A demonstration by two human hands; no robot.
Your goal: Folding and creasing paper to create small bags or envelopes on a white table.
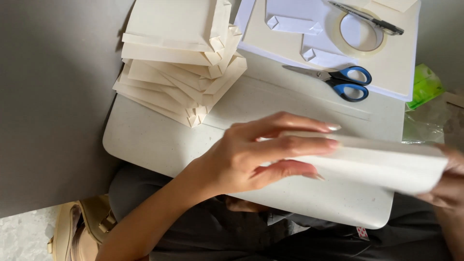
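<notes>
Soft, even daylight fills the view, bright on the white board [159, 140] with little glare. Shadows are faint. The left hand [256, 154] and the paper [386, 162] it holds are motion-blurred; the scissors [338, 79] stay sharp.

White folded sheet [382, 162], cream stack of folded envelopes [179, 63]; blue-handled scissors [338, 79], off-white speckled bench [159, 140]; translucent tape roll [362, 34], green packet [425, 84], grey floor [53, 96]
</notes>
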